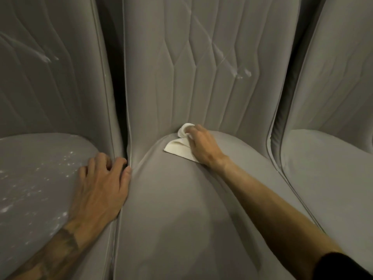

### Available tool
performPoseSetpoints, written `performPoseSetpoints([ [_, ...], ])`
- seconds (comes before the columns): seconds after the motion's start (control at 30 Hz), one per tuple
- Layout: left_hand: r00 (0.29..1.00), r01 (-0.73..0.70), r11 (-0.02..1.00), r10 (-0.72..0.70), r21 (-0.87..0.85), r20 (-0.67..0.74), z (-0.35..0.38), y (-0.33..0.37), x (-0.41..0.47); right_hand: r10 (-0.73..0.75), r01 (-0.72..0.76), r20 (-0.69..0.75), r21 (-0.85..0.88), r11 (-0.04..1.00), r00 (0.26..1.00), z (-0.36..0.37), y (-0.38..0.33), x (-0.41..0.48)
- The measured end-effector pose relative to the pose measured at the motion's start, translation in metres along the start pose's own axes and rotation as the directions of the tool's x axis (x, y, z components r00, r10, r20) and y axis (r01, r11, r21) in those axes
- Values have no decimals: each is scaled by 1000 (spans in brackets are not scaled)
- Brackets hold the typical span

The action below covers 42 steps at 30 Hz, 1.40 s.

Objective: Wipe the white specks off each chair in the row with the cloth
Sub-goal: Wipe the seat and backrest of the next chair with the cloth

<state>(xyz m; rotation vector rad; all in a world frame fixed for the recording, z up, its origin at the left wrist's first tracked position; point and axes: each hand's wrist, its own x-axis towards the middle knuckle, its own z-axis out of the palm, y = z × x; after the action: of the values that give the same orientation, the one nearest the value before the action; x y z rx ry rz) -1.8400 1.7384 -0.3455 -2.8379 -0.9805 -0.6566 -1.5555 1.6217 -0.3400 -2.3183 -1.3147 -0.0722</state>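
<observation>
We see the right fingers [192, 131] curled round a bunched end of the cloth [177, 149], pressing it into the crease where the seat meets the back. The rest of the white cloth lies flat on the seat in a folded wedge, partly under the right hand [201, 146]. The bare forearm runs down to the lower right, where a black sleeve [343, 267] begins.

The left fingers [96, 164] lie nearly straight and slightly spread, holding nothing. The left hand [101, 186] rests palm down on the near edge of the next seat, its thumb at the dark gap between the two chairs. There is a tattoo [60, 245] on that forearm.

The cloth is on the middle chair [171, 209], grey and smooth, the seat rounded and free of marks as far as we can tell. Its back is quilted in long stitched panels and bears white streaks [242, 72] on the upper right.

The left chair [50, 98] touches the middle one. White specks [30, 188] are scattered across its seat, and pale smears [44, 57] cross its back. The right chair [333, 168] stands just beside, with a narrow shadowed gap between; its fabric looks plain.

The light is dim and warm. The three chairs fill our view, so we cannot tell anything of the room.
</observation>
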Motion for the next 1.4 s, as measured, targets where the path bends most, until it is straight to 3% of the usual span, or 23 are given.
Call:
performPoseSetpoints([
  [0.07,1000,-3,1000,3,-7,-11,0,0,1,27,-27,-85,1,1000,996,-14,25,-11],
  [0.17,1000,4,1000,-4,-8,-12,1,1,1,264,-278,-188,-50,959,946,-22,55,-19],
  [0.23,1000,10,1000,-9,4,-12,2,1,2,349,-360,-192,-24,933,917,-12,37,-5],
  [0.37,1000,8,1000,-7,15,-23,3,-1,1,121,-119,-23,51,992,992,15,-21,13],
  [0.47,1000,-8,1000,8,5,-27,4,-2,0,-35,34,56,20,999,998,6,-26,8],
  [0.53,1000,-7,1000,7,5,-29,4,-2,0,1,-2,-29,-17,1000,1000,-6,-3,-1],
  [0.6,1000,1,1000,-1,8,-21,4,-1,1,132,-137,-108,-39,990,985,-15,22,-8],
  [0.7,1000,11,1000,-10,2,-15,3,2,0,248,-245,-108,46,969,963,-1,1,6],
  [0.83,1000,14,1000,-14,-7,-14,2,1,0,59,-59,-8,54,997,998,30,-68,5],
  [0.93,1000,10,1000,-10,0,-11,2,0,-1,-167,159,79,107,982,983,18,-57,-9],
  [0.97,1000,11,1000,-11,2,-15,1,-1,-1,-173,166,65,99,981,983,11,-46,-9],
  [1.07,1000,8,1000,-8,17,-25,2,1,-1,60,-60,-30,7,998,998,6,-23,7],
  [1.13,999,6,999,-5,33,-32,3,1,0,115,-115,-19,14,993,993,14,-39,9],
  [1.27,999,6,998,-3,56,-48,6,-2,0,-114,111,21,110,988,993,30,-98,-27],
  [1.4,999,-2,999,3,34,-42,8,-3,0,-297,278,123,147,949,947,16,-82,-35],
])
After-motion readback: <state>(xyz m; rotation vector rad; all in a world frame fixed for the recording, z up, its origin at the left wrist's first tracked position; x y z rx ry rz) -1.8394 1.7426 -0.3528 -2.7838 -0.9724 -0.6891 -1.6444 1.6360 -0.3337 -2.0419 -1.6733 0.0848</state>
